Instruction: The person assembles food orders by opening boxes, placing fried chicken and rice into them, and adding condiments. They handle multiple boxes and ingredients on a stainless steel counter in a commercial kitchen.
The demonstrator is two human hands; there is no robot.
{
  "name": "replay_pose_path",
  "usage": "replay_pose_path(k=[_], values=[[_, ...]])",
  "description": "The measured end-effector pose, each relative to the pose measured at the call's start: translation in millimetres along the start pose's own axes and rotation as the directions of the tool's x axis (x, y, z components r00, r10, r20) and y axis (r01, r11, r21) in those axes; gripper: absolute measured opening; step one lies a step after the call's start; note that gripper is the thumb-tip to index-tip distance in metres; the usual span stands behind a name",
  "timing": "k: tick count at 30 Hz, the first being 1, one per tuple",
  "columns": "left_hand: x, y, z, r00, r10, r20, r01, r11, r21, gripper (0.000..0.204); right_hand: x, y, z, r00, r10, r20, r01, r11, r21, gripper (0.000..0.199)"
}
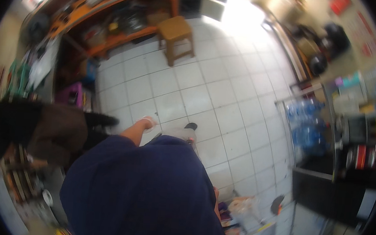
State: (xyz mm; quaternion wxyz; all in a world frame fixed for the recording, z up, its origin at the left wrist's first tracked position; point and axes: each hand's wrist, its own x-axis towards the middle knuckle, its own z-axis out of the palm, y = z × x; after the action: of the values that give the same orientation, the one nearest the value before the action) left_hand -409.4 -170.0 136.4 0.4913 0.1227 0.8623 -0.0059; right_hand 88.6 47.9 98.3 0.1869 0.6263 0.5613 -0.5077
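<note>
One left hand [147, 123] hangs over the tiled floor [208, 88] near one wooden stool [176, 31]; fingers' state cannot be told; right hand unseen

This looks like a small shop with a workshop corner. The floor [208, 88] is laid in pale square tiles. Along the upper left runs an orange workbench [117, 4] with a lower shelf, both crowded with tools and parts, and a wooden stool [176, 32] stands just beside its end. On the right a metal rack [306, 123] holds packs of blue water bottles [308, 128], with stocked shelves [359, 96] behind it.
</note>
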Motion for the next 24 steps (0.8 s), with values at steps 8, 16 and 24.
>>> replay_pose_path(k=[8,16,24], values=[[-57,-95,86,0.976,-0.177,0.125,0.181,0.983,-0.02,0.038,168,-167,-34,0.901,-0.433,-0.027,0.429,0.899,-0.094,0.05],[128,62,-22,0.941,0.151,-0.303,-0.194,0.974,-0.118,0.039,160,-397,-71,0.74,-0.67,0.055,0.647,0.688,-0.33,0.064],[59,308,-289,0.874,0.321,-0.364,-0.441,0.839,-0.319,0.041,329,-375,-182,0.786,-0.618,-0.018,0.531,0.69,-0.492,0.073]])
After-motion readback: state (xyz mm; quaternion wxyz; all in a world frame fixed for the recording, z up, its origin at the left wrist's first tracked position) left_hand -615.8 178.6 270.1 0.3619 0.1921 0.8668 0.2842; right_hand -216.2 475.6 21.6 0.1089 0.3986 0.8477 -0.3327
